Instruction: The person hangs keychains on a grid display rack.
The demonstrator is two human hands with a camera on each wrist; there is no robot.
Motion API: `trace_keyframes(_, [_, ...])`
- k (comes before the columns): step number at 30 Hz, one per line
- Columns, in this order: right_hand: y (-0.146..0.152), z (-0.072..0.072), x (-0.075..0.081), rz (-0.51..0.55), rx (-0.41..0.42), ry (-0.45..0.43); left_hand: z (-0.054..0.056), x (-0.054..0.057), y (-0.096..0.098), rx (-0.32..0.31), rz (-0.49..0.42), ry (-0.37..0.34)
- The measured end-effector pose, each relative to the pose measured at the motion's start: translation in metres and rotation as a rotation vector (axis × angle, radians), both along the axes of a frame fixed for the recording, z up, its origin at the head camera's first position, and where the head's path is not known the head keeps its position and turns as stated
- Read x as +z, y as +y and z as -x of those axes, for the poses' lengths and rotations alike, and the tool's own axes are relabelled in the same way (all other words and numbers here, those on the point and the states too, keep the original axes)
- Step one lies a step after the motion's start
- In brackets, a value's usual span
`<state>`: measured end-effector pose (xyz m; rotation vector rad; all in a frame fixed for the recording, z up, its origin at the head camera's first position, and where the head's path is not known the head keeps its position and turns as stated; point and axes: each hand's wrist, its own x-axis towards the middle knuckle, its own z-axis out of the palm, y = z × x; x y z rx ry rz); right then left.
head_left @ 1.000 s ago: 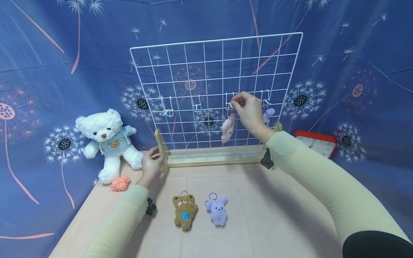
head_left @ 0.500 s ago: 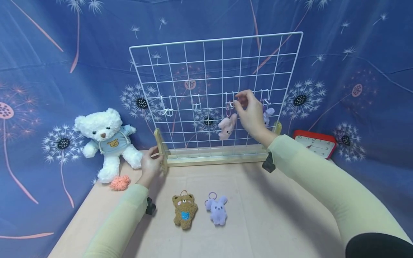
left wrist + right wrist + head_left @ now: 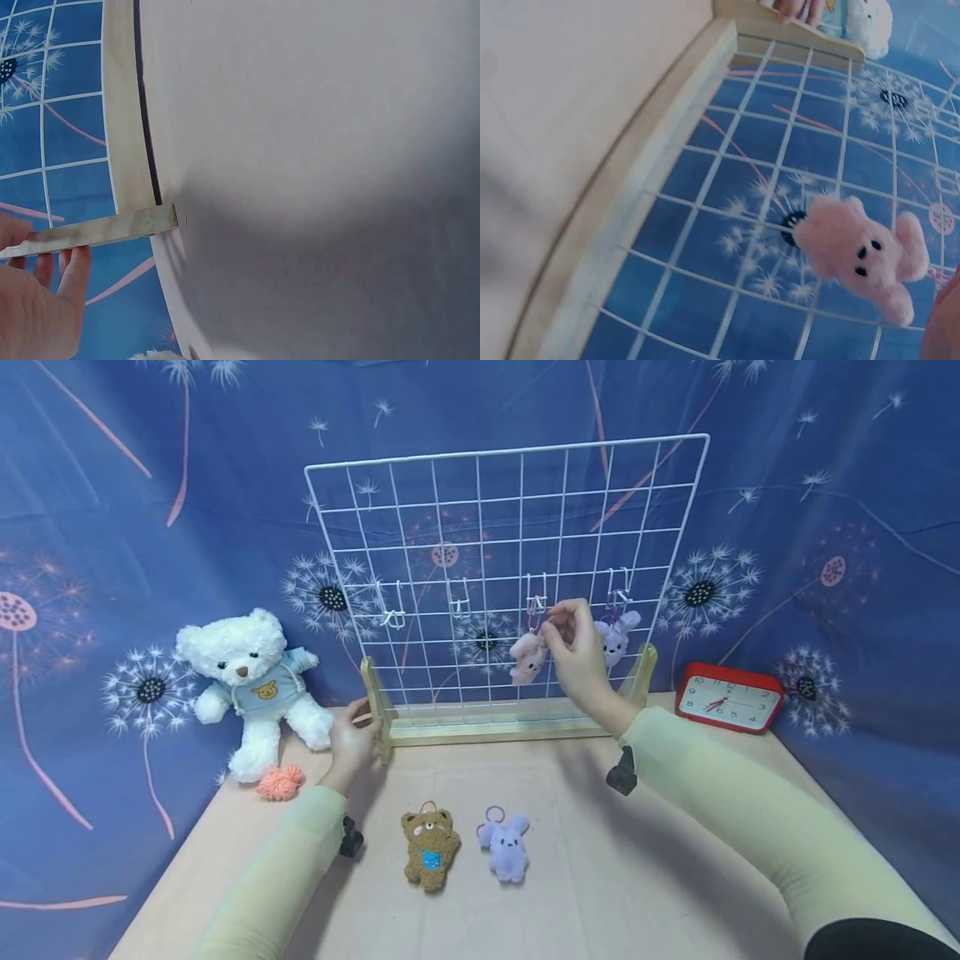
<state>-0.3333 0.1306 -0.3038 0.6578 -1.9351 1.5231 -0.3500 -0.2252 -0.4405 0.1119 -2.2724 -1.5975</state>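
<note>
A white wire grid [image 3: 480, 455] stands upright on a wooden base. My left hand [image 3: 354, 739] grips the left wooden upright [image 3: 372, 685], thumb on one face and fingers on the other in the left wrist view. A pink plush bunny keychain [image 3: 527, 662] hangs by its ring from a white hook [image 3: 536, 604]. Just right of it, my right hand [image 3: 581, 652] has its fingertips beside the bunny's ears, loosely bent. Both ears show uncovered in the right wrist view. A purple bunny keychain [image 3: 615, 642] hangs from the rightmost hook, partly behind this hand.
On the table lie a brown bear keychain [image 3: 430, 852] and a lilac bunny keychain [image 3: 506, 852]. Two hooks at the left carry nothing. A white teddy bear [image 3: 251, 685] sits left by coral yarn [image 3: 281, 783]; a red clock [image 3: 729, 697] stands right.
My right hand has let go of the pink bunny's ring, leaving it on the hook, and has moved down beside the ears. The left hand has stayed on the upright.
</note>
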Motion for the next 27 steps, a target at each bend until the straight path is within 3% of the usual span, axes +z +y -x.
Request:
trace_keyframes(13, [-0.004,-0.019,-0.050,-0.146,0.059,-0.152,-0.001,0.001,0.000,0.002,-0.001,-0.006])
trace_keyframes(22, [-0.010,-0.027,-0.090,-0.312,0.221,-0.352,-0.001,0.001,0.000,-0.002,-0.003,-0.005])
trace_keyframes(27, [-0.013,-0.030,-0.112,-0.453,0.283,-0.382,0.000,0.001,0.000,0.000,-0.009,-0.003])
